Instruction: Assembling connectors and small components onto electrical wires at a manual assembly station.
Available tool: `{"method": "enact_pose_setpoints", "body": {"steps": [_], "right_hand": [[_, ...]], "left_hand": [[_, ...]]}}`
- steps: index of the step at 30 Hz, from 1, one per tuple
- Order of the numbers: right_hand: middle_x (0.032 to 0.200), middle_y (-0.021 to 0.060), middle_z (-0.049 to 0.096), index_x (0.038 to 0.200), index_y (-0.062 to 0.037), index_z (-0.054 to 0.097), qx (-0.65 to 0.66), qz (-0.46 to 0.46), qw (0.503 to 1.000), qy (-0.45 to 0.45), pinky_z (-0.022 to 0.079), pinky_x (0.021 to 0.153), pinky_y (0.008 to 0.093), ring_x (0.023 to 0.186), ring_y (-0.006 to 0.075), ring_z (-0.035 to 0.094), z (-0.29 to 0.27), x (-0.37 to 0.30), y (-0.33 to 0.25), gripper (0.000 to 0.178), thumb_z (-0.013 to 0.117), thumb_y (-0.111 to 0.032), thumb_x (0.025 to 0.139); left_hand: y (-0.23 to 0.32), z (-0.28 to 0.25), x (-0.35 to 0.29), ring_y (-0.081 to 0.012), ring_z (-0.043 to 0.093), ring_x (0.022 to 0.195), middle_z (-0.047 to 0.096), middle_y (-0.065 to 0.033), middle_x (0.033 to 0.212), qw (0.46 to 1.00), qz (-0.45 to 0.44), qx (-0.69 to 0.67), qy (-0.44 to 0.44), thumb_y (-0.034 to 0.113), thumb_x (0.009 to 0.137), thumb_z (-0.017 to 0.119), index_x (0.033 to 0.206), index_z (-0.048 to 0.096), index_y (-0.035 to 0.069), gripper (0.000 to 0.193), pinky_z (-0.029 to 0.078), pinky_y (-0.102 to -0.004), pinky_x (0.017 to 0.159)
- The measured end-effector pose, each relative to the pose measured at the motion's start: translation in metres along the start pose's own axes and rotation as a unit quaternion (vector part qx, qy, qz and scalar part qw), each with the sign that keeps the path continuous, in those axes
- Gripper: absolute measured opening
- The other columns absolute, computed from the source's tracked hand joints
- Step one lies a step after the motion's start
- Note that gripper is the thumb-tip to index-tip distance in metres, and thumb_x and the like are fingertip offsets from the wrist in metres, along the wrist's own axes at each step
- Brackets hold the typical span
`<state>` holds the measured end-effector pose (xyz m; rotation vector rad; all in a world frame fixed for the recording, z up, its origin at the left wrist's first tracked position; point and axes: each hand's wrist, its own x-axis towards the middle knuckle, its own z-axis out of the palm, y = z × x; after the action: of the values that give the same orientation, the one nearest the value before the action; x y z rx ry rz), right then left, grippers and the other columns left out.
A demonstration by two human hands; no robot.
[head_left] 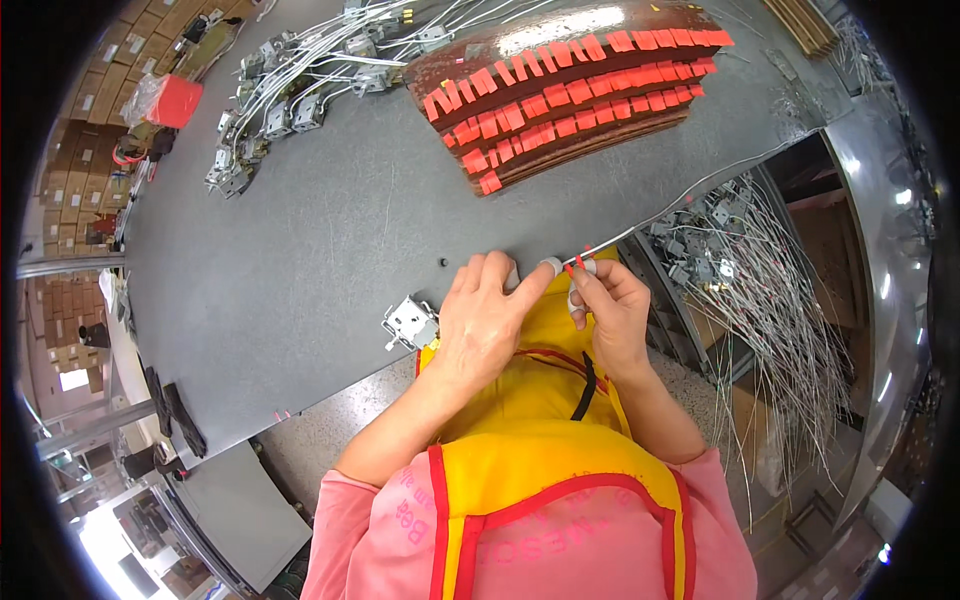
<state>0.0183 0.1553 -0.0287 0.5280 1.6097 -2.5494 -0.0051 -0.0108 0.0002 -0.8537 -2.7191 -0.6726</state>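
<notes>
Near the table's front edge, my left hand (478,318) pinches a thin white cable (640,228) between thumb and forefinger. Close beside it, my right hand (614,305) is closed on a small red tape piece (578,263) at the cable. Pale covers wrap some fingertips of both hands. From my fingers the cable runs off to the upper right across the grey table. A silver metal mechanism (410,323), boxy with holes, lies left of my left hand at the edge. Whether the cable joins it is hidden under my palm.
Stacked brown curved boards (580,150) carry rows of red tape strips at the back. Several cabled metal mechanisms (280,115) lie at the far left. More hang with a wire bundle (775,300) in a tray on the right. Dark gloves (178,415) lie at the left edge.
</notes>
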Motion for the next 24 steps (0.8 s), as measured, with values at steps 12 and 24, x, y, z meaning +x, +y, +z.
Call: {"method": "enact_pose_setpoints", "body": {"steps": [12,24], "right_hand": [[0.068,0.0023,0.058,0.088,-0.0026,0.059,0.034,-0.008,0.999,0.036,0.038,0.05,0.0206,0.055,0.0072,0.051,0.002,-0.006,0.017,0.007,0.061,-0.009,0.089],[0.067,0.0009,0.056,0.087,-0.0036,0.058,0.002,-0.014,0.999,0.039,0.037,0.048,0.0192,0.055,0.0057,0.05,0.007,-0.005,0.001,0.008,0.061,-0.01,0.089]], "left_hand": [[0.004,0.0,0.004,-0.0263,0.048,0.076,0.044,-0.0106,0.084,1.0,-0.002,0.017,-0.02,0.004,0.071,0.057,0.113,0.062,0.015,0.044,0.042,-0.0359,0.065],[0.004,-0.001,0.004,-0.0256,0.047,0.077,0.044,-0.0095,0.084,0.999,-0.009,0.022,-0.027,0.004,0.071,0.056,0.11,0.059,0.015,0.041,0.041,-0.0356,0.067]]}}
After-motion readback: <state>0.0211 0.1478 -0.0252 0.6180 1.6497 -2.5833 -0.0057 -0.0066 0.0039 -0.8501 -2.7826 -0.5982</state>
